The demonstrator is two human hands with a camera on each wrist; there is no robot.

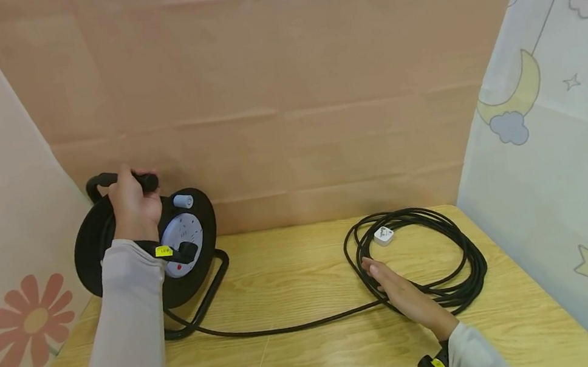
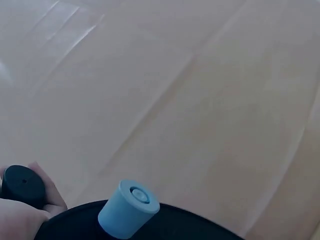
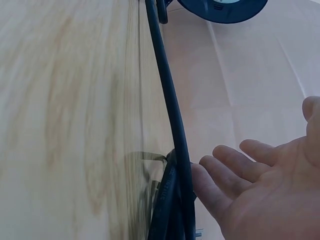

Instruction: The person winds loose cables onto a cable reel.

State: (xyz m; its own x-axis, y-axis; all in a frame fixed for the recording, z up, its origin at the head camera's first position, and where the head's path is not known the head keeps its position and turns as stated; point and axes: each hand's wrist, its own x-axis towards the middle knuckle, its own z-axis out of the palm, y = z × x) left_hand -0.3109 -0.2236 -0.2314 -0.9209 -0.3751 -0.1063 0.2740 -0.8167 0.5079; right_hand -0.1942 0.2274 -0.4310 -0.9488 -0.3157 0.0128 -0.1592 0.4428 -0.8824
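Reel (image 1: 177,292) stands upright on its tube stand (image 1: 211,291) at the left end of the tabletop (image 1: 266,272). From my station I see the left hand (image 1: 133,203) wrapped round the handle (image 1: 147,182), fingers curled closed on the bar. Right hand (image 1: 404,295) lies over the near-left side of the coil (image 1: 472,269); its fingers (image 3: 210,187) are extended and a little fanned, pinching nothing. One fingertip sits right by the cable (image 1: 290,329); I cannot tell whether it touches.

Step in hand, as I judge it: steady the reel, manage the cable. I'd want the left grip firm and level, so any pull on the cable doesn't tip the stand. For the right hand, I'd favour flat fingers and a light guide along one strand at a time; loops overlap, and a hooked one could drag the rest into a snarl. The slack run between reel and coil should lie free of twists.

Materials: cable looks rubbery, matt black, round, with faint printing on the sheath. Reel disc is dark, smooth, plastic-looking, with a pale round socket face (image 1: 188,221). Knob (image 2: 129,209) is a stubby blue-grey cylinder, recessed at its end. White block (image 1: 383,235), rounded at the corners, lies within the coil. Tabletop shows glossy wood grain; backdrop (image 1: 282,87), creased and papery.
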